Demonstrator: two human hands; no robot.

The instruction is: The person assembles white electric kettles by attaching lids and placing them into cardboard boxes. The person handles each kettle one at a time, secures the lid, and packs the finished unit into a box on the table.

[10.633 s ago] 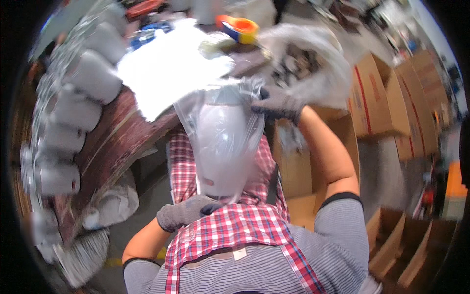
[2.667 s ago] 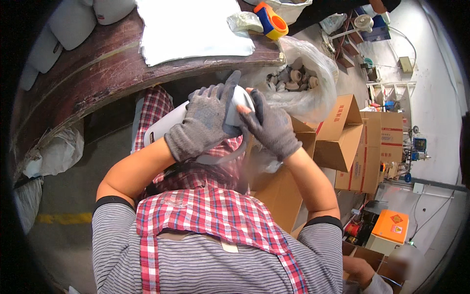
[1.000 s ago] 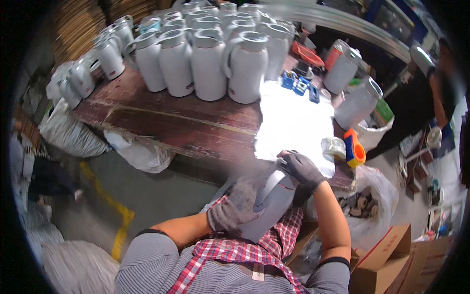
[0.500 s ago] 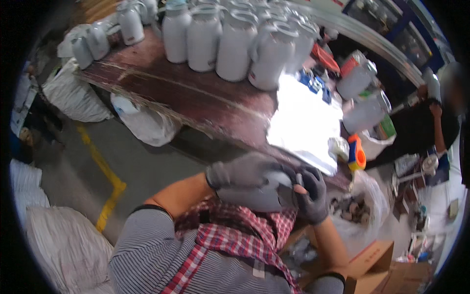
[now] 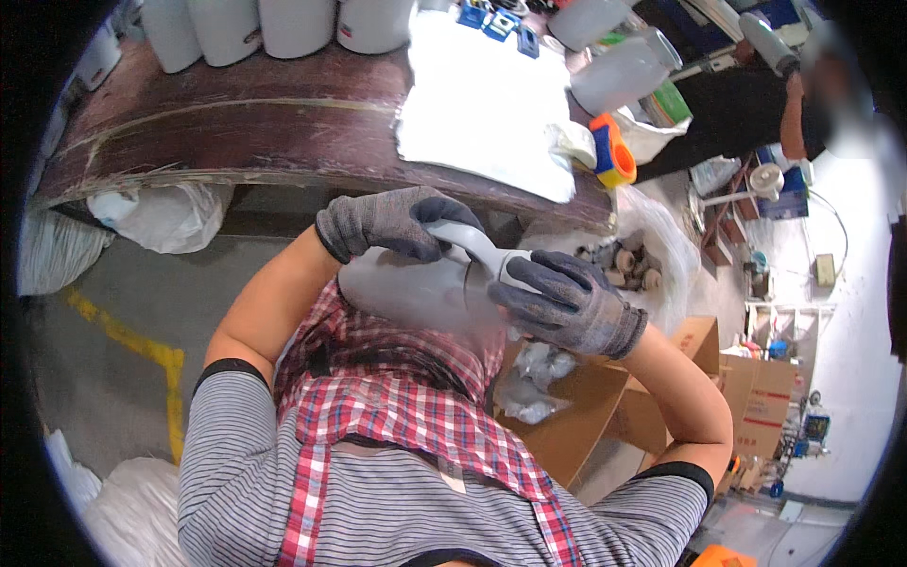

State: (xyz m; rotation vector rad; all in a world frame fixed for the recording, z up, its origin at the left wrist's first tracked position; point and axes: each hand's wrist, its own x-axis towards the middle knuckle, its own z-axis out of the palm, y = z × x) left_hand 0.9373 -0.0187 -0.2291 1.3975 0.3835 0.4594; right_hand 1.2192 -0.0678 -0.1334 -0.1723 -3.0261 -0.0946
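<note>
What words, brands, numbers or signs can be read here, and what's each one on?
None reads clearly.
Red print on the brown cardboard carton with red stripes at right: too small to read.
Little labels low on the pale grey cylindrical jugs at upper left: too small.
Pale tag on the red-checked cloth apron: nothing legible.
Smooth grey jug between the gloved left hand and right hand: no lettering shows.

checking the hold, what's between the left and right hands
In the head view, the curved handle of the grey jug lies between left hand and right hand.
</note>
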